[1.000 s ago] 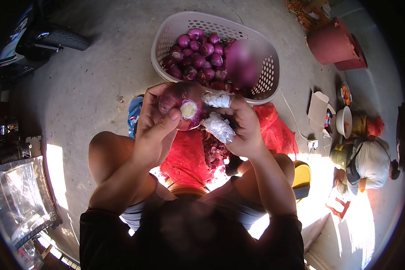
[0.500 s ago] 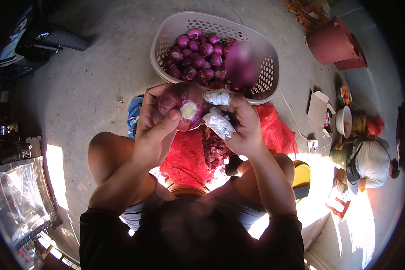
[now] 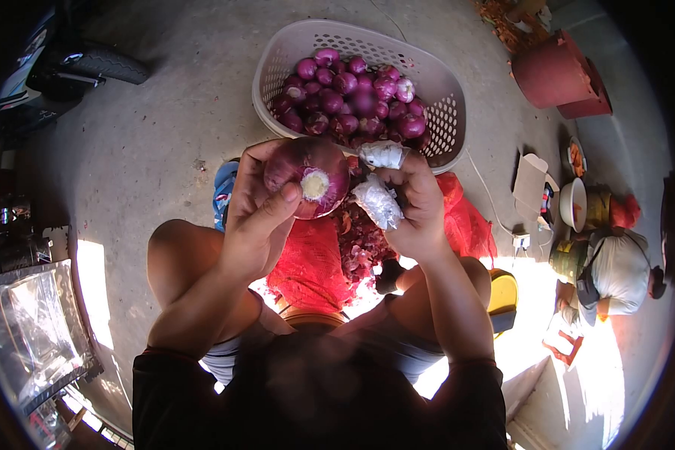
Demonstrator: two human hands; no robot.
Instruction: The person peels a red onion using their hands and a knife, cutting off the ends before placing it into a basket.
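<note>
My left hand (image 3: 259, 206) is closed around a large red onion (image 3: 316, 166), its thumb beside the pale root end that faces me. Dark outer skin still covers much of this onion. Just to its right is my right hand (image 3: 412, 202), with silvery wrapping (image 3: 379, 201) on the thumb and forefinger. Those two fingertips are apart, with a gap from the onion and nothing visible between them; the other fingers are mostly hidden. Beyond both hands, a grey perforated basket (image 3: 281, 56) holds several shiny purple onions (image 3: 345, 82).
Red mesh sacks (image 3: 307, 262) and loose onion skins (image 3: 361, 244) lie between my legs. A person (image 3: 615, 274) bends at the right, near a white bowl (image 3: 574, 204) and an opened carton (image 3: 531, 176). A red bucket (image 3: 551, 71) is upper right; a wheel (image 3: 112, 64) is upper left.
My right hand has moved slightly right, away from the onion. A large purple blur over the basket's right side is gone, uncovering onions there; a smaller blur shows mid-basket. My left hand stays put.
</note>
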